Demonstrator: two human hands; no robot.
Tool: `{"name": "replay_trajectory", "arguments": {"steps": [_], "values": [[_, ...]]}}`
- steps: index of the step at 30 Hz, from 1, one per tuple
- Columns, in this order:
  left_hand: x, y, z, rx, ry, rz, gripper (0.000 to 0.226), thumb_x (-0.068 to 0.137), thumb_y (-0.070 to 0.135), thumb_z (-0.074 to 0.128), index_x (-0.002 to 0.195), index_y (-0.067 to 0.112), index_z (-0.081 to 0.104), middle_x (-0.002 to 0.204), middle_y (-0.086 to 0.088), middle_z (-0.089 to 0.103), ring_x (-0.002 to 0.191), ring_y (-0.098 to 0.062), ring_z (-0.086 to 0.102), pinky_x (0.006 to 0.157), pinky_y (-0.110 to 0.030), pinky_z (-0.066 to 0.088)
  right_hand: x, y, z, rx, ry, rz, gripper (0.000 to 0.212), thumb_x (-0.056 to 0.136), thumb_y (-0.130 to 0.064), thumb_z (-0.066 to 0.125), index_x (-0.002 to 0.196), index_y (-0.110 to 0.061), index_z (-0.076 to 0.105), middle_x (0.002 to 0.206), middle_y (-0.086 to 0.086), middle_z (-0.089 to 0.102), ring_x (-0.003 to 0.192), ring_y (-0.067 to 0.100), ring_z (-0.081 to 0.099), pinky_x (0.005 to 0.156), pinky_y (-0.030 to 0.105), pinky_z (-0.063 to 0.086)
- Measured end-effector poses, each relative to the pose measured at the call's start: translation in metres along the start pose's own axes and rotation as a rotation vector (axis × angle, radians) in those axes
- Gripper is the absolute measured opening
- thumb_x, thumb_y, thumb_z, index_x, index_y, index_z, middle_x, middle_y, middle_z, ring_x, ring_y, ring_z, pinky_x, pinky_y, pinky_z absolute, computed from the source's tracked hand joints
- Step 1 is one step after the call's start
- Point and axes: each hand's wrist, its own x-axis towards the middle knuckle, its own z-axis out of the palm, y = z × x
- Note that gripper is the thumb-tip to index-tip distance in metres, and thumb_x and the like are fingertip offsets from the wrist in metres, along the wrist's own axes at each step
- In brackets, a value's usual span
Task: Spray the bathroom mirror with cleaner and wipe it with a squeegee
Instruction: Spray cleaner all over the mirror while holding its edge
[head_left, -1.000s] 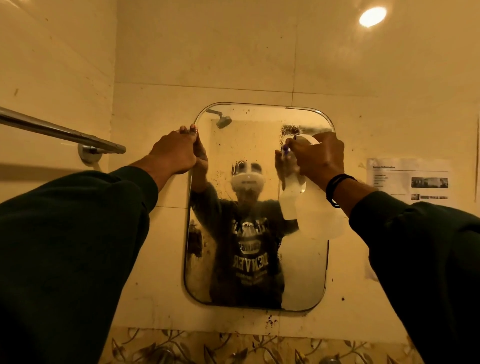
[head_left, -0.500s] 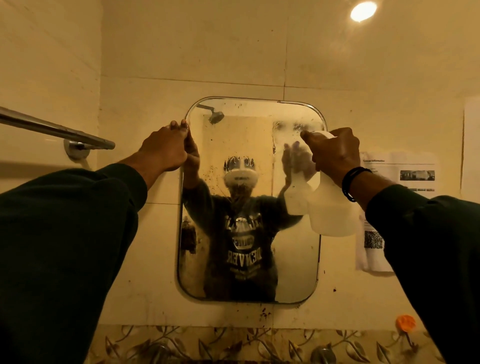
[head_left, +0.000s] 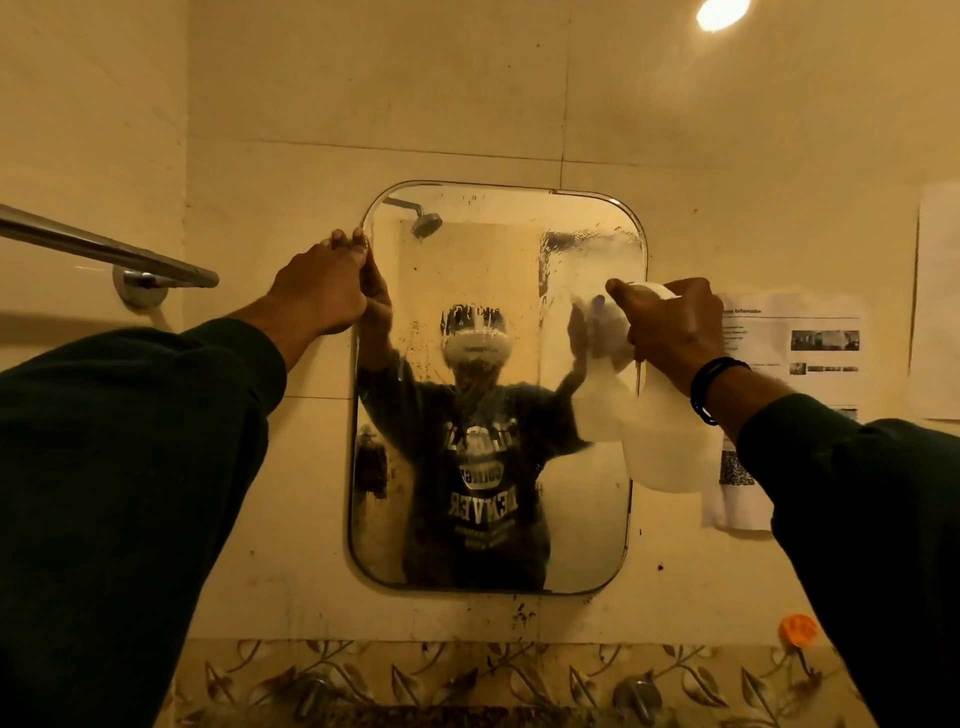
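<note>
Left hand (head_left: 317, 291) clenched on the mirror (head_left: 493, 519) edge; right hand (head_left: 670, 332) grasping a light plastic bottle (head_left: 660, 441) by its neck. Wet glass, fragile, slippery.

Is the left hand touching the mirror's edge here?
Touching. The head view shows the left hand with its fingers curled over the mirror rim at the upper left corner, meeting their reflection.

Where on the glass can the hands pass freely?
Free: the mirror centre and lower half, between left hand on the upper-left edge and spray bottle in right hand. Crowded: the right edge, upper-left corner.
</note>
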Motion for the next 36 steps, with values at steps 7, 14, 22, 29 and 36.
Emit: {"name": "replay_trajectory", "arguments": {"steps": [7, 14, 22, 29, 36], "values": [[-0.001, 0.001, -0.001, 0.001, 0.003, 0.000, 0.067, 0.097, 0.022, 0.055, 0.154, 0.018, 0.022, 0.155, -0.018, 0.031, 0.135, -0.037, 0.041, 0.107, -0.047, 0.040, -0.010, 0.015, 0.005, 0.059, 0.007, -0.024, 0.051, 0.084, -0.059, 0.067, 0.074, -0.009, 0.069, 0.064, 0.005, 0.069, 0.066, 0.021, 0.068, 0.070, 0.039, 0.055], [-0.002, 0.001, 0.000, 0.010, 0.007, -0.003, 0.064, 0.098, 0.022, 0.054, 0.154, 0.019, 0.024, 0.152, -0.019, 0.034, 0.132, -0.037, 0.044, 0.104, -0.046, 0.042, -0.016, 0.023, 0.011, 0.040, -0.048, -0.030, 0.059, 0.082, -0.062, 0.066, 0.078, -0.003, 0.069, 0.064, 0.005, 0.070, 0.049, 0.010, 0.065, 0.042, 0.017, 0.046], [-0.003, 0.001, 0.000, 0.010, -0.004, -0.010, 0.067, 0.097, 0.026, 0.054, 0.155, 0.019, 0.021, 0.156, -0.018, 0.029, 0.136, -0.037, 0.039, 0.107, -0.046, 0.040, -0.026, 0.014, 0.026, 0.198, -0.038, -0.099, 0.041, 0.090, -0.043, 0.070, 0.069, -0.008, 0.069, 0.054, -0.006, 0.062, 0.043, -0.006, 0.057, 0.041, 0.004, 0.038], [-0.004, 0.001, 0.001, 0.024, 0.001, -0.014, 0.067, 0.098, 0.025, 0.053, 0.155, 0.020, 0.020, 0.156, -0.018, 0.028, 0.136, -0.037, 0.040, 0.106, -0.045, 0.041, -0.031, -0.001, 0.038, 0.186, -0.141, -0.066, 0.058, 0.086, -0.057, 0.067, 0.071, -0.001, 0.067, 0.054, 0.004, 0.066, 0.037, 0.006, 0.058, 0.038, 0.007, 0.038], [-0.003, 0.000, 0.002, 0.019, -0.004, -0.005, 0.068, 0.096, 0.027, 0.056, 0.155, 0.019, 0.022, 0.155, -0.018, 0.031, 0.133, -0.036, 0.043, 0.104, -0.045, 0.043, -0.038, -0.014, 0.053, 0.344, -0.202, -0.082, 0.051, 0.090, -0.048, 0.069, 0.079, 0.002, 0.069, 0.054, -0.002, 0.069, 0.052, 0.016, 0.069, 0.055, 0.027, 0.061]]}}
